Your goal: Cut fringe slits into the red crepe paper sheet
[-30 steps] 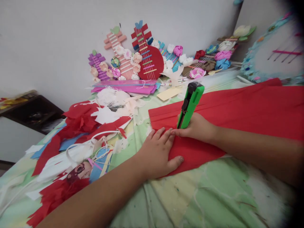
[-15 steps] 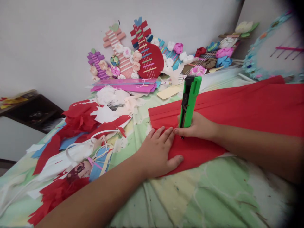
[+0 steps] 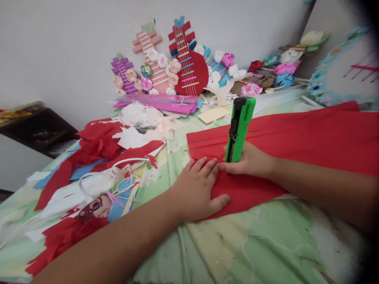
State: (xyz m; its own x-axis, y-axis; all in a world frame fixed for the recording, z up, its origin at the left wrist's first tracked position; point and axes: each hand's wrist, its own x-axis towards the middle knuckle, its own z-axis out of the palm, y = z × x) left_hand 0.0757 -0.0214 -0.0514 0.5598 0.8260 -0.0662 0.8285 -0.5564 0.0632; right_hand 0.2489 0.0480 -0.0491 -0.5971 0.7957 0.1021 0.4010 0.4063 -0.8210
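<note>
A long folded sheet of red crepe paper lies across the green patterned cloth. My left hand rests flat on its near left corner, fingers stretched and thumb apart. My right hand is wrapped round a green and black box cutter, held nearly upright. The cutter's lower tip points down at the red paper, just right of my left fingertips. How far its blade sticks out is too small to tell.
Red paper scraps, white string and blue paper lie on the left. Behind stand craft guitars with paper flowers, the red one among them. Purple sheets and a cream card lie before them. A dark shelf is at far left.
The whole scene has shifted a little with the camera. Both hands and the box cutter keep almost the same place on the red paper.
</note>
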